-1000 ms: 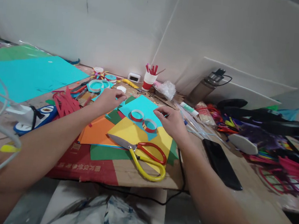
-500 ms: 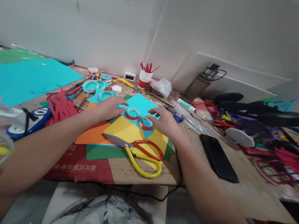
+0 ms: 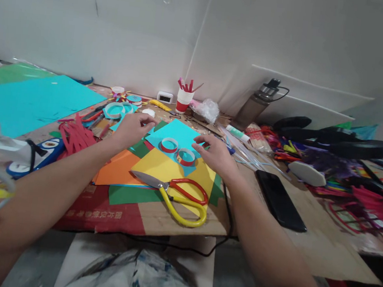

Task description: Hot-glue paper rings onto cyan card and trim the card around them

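Note:
Two red-and-white paper rings (image 3: 170, 145) stand side by side on a cut piece of blue paper. My left hand (image 3: 132, 129) hovers to their left with its fingers bent and slightly apart, nothing visible in them. It hides part of the blue-based white rings (image 3: 114, 110) behind it. Just right of the nearer red-edged ring (image 3: 186, 157), my right hand (image 3: 213, 152) has its thumb and fingers apart, also holding nothing visible. Below the rings, scissors (image 3: 172, 196) with one red and one yellow handle lie across a yellow sheet (image 3: 155, 165).
A black phone (image 3: 279, 200) lies right of my right forearm. Behind are a striped cup (image 3: 184, 101) of red sticks, a yellow cutter (image 3: 160, 105), a glue stick (image 3: 237, 133) and a dark bottle (image 3: 255, 105). Pink strips (image 3: 77, 138) lie at left.
My left hand has moved left, away from the pair of rings, and now covers the ring at its left. My right hand has shifted slightly right.

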Demonstrator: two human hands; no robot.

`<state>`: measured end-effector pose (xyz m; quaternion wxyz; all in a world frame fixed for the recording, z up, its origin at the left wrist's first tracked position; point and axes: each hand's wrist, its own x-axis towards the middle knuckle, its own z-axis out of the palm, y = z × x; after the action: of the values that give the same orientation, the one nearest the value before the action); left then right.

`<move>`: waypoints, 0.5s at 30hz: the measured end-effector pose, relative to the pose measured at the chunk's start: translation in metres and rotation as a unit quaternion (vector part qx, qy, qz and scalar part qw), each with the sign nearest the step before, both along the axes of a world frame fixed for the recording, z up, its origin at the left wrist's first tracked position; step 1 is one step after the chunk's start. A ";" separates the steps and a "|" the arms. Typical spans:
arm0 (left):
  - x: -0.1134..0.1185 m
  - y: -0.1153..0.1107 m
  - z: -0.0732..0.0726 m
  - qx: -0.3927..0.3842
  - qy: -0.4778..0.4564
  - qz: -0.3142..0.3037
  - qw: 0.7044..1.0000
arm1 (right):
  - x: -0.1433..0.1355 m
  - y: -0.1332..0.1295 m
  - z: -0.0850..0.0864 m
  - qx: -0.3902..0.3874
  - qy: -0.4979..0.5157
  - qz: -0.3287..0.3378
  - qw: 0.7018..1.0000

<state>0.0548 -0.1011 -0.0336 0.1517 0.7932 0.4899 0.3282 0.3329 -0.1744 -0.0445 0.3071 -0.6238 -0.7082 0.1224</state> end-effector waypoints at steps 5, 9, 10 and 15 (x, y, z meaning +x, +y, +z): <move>0.002 0.000 -0.004 -0.006 0.000 -0.018 1.000 | 0.001 0.000 -0.002 0.013 0.017 0.003 1.000; 0.004 0.002 -0.010 0.009 0.009 -0.061 0.998 | 0.004 0.000 -0.003 0.006 0.031 0.017 0.999; 0.005 0.002 -0.011 0.015 0.012 -0.068 0.998 | 0.005 0.000 -0.004 0.003 0.036 0.023 0.999; 0.008 0.000 -0.014 0.018 0.022 -0.079 0.996 | 0.007 0.000 -0.004 -0.003 0.055 0.040 0.998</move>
<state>0.0625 -0.1007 -0.0480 0.1520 0.8391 0.4227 0.3069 0.3401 -0.1742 -0.0480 0.3384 -0.5884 -0.7142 0.1705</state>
